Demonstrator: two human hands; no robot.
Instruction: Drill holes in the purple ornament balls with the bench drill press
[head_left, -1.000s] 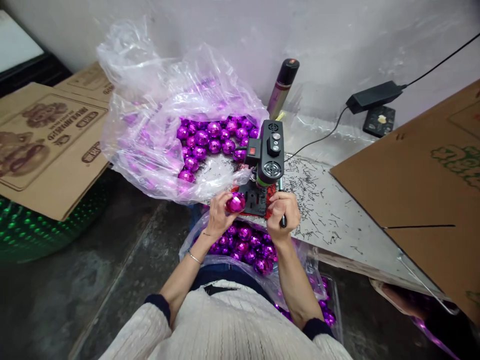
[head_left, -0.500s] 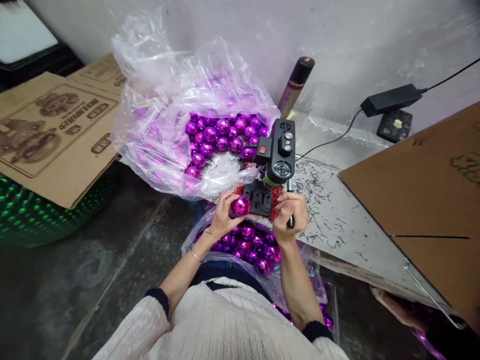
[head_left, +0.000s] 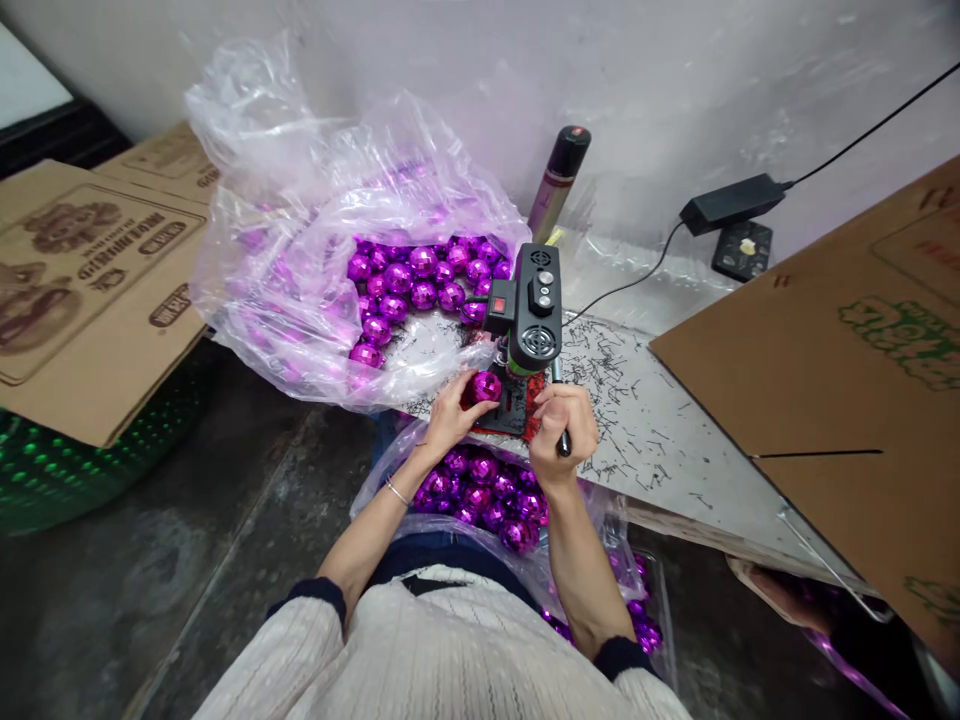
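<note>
My left hand pinches a shiny purple faceted ball and holds it on the base of a small black bench machine, under its head. My right hand is closed round the machine's black lever handle. A clear plastic bag behind the machine holds several more purple balls. A second bag of purple balls sits in my lap below both hands.
A metal plate strewn with dark shavings lies under the machine. A spray can stands behind it. A power adapter and cable rest by the wall. Cardboard sheets lie left and right. A green crate sits at left.
My left hand has carried the purple ball forward and up, from the base's front edge to under the machine's head. My right hand stays on the lever handle.
</note>
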